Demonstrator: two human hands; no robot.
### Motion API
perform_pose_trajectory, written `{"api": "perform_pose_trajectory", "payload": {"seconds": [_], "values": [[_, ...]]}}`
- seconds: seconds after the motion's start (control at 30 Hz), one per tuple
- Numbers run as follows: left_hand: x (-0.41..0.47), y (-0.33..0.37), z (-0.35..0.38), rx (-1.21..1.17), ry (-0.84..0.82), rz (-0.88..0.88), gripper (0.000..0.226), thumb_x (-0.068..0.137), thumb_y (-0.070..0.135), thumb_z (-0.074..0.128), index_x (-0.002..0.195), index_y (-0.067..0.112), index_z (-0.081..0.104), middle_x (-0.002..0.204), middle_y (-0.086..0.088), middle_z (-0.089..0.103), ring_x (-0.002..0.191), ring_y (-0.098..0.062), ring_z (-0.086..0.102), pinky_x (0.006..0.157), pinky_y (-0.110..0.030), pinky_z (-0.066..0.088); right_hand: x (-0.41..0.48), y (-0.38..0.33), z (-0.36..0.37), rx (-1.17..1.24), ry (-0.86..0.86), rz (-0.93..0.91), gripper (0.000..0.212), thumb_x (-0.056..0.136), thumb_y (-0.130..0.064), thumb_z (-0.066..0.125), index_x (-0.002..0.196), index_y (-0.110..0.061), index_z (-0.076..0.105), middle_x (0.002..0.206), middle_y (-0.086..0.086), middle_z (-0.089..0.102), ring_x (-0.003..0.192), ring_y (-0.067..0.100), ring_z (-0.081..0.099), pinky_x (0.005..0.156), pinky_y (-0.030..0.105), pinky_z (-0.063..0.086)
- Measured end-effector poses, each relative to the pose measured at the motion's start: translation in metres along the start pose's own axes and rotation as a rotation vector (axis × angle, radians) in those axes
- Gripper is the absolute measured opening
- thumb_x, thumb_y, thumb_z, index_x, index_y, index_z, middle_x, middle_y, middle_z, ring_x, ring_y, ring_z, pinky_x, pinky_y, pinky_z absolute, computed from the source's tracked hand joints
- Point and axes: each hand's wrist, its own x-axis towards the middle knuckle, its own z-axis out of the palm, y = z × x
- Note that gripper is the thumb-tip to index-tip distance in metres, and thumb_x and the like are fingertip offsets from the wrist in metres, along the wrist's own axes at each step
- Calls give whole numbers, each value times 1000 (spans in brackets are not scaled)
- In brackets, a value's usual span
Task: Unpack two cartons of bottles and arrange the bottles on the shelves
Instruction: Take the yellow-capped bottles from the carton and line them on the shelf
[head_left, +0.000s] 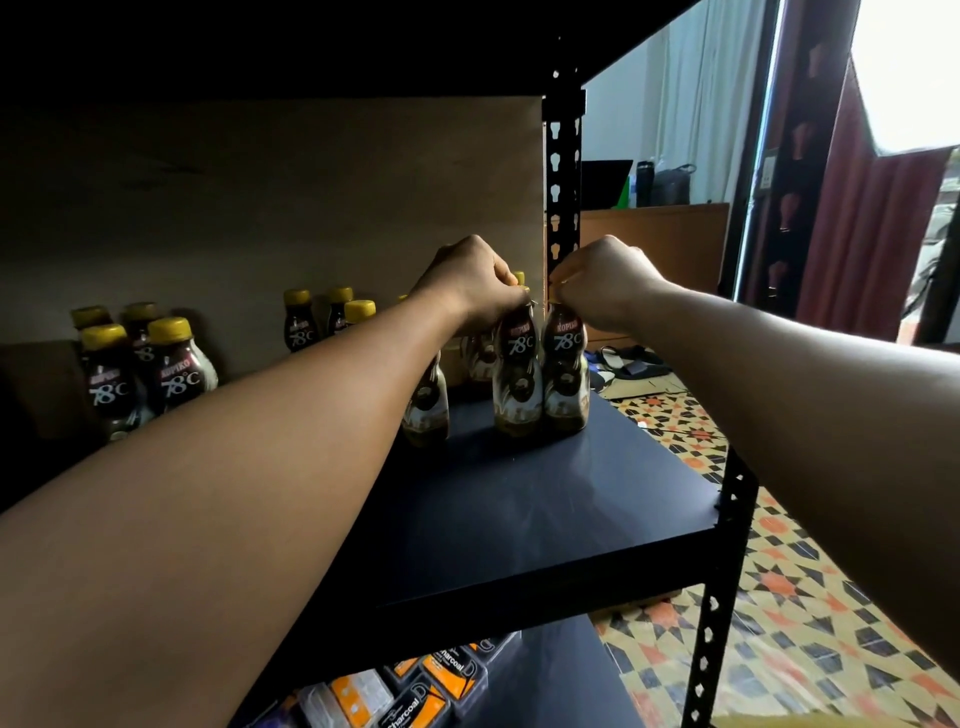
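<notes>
My left hand (475, 283) grips the top of the left bottle (517, 374), my right hand (605, 283) the right bottle (565, 374) (caps hidden), by the right edge of the shelf (545, 499).

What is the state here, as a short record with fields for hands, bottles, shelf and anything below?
left hand: grips the cap end of the left-held bottle
right hand: pinches the cap end of the right-held bottle
held bottles: Kopiko 78°C, upright, side by side on the shelf board, near its right end
other bottles: yellow-capped group at far left; back row by the rear panel
below: charcoal packs on the lower shelf
</notes>
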Motion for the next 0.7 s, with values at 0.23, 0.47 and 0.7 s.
{"api": "perform_pose_trajectory", "payload": {"seconds": [0.23,0.47,0.7], "values": [[-1,1,-4,51,6,-17,21,88,35,75,99,18,78,97,2,73,86,-12,65,70,-22,45,-4,3,0,102,-8,8,31,93,-13,64,122,-21,74,133,5,66,113,23,65,99,37,56],[-6,-5,-2,-23,-15,1,25,90,35,74,111,21,74,105,2,72,88,-9,62,70,-18,45,-5,8,7,240,3,40,29,94,-14,68,119,-27,74,126,3,69,104,21,69,89,36,60],[-15,-9,1,-89,-30,76,40,89,27,75,128,21,67,126,-1,68,107,-14,62,90,-24,48,-15,17,22,419,100,32,32,94,-12,69,122,-26,72,120,0,71,99,15,70,85,31,61]]}}
